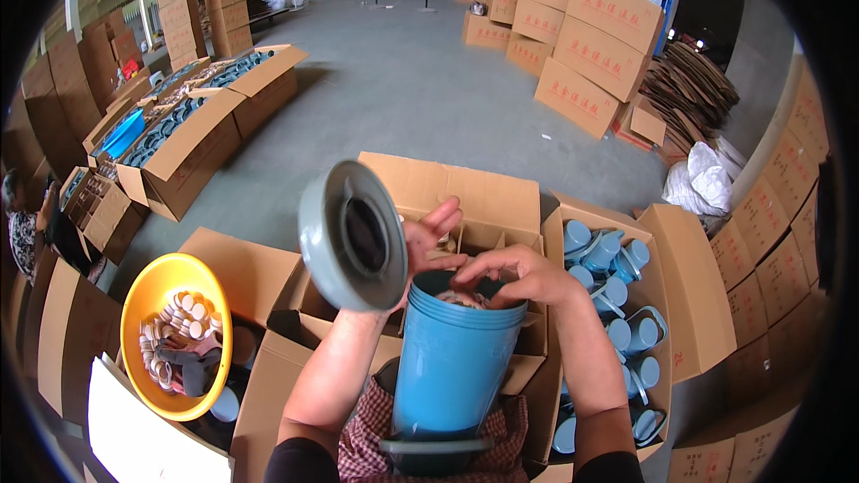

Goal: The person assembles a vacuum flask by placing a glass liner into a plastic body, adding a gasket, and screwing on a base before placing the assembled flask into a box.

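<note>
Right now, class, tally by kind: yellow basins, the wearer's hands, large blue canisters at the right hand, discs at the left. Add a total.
Basin: 1
Left hand, right hand: 2
Canister: 1
Disc: 1
Total: 5

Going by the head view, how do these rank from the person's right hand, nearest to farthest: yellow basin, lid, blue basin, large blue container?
From the right hand:
1. Large blue container: right at the fingers, by its open mouth.
2. Lid: just left.
3. Yellow basin: farther left.
4. Blue basin: off at upper left.
</note>
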Demonstrator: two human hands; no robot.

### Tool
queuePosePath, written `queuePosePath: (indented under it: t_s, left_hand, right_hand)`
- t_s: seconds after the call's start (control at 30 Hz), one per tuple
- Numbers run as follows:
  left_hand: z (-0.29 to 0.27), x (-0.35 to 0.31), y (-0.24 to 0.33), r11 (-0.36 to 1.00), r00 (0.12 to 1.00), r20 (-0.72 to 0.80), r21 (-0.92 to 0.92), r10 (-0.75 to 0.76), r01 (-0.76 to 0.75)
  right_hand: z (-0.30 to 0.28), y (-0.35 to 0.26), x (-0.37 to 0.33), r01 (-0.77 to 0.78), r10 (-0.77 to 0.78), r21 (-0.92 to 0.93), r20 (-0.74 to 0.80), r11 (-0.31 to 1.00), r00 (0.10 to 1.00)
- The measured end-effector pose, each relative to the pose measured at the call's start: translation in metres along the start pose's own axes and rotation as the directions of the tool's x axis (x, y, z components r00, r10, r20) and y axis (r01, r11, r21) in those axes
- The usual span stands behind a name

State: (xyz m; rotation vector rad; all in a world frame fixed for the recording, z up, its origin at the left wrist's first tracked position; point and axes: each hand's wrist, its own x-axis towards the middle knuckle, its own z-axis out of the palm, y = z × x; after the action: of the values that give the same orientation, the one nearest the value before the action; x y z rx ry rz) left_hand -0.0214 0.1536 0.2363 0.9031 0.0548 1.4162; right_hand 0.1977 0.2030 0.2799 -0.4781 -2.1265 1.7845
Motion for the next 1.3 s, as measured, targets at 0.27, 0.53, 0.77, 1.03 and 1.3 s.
queuePosePath:
  t_s: [0.27,0.53,0.77,1.03,1.3]
  left_hand:
    - [-0.010,0.005,0.026,0.824,0.608,-0.565,0.468,0.557,-0.320]
    - [0.010,-0.002,0.015,0.424,0.918,0.227,0.833,0.326,-0.357]
    - [0.007,0.006,0.024,0.591,0.941,0.320,0.740,0.111,-0.321]
    - [0.006,-0.001,0.013,0.723,0.940,0.332,0.631,0.075,-0.281]
    - [0.021,0.013,0.020,0.599,0.862,0.459,0.636,0.213,-0.486]
  right_hand:
    - [0.012,-0.024,0.003,-0.089,0.079,-0.135,-0.074,0.987,0.994]
    - [0.028,0.045,0.008,0.517,-0.282,0.197,-0.652,0.833,0.703]
    - [0.049,0.069,0.016,0.702,-0.418,0.158,-0.705,0.695,0.573]
    - [0.060,0.071,0.014,0.727,-0.416,0.090,-0.770,0.681,0.484]
    - [0.053,0.064,0.010,0.750,-0.513,-0.006,-0.733,0.661,0.446]
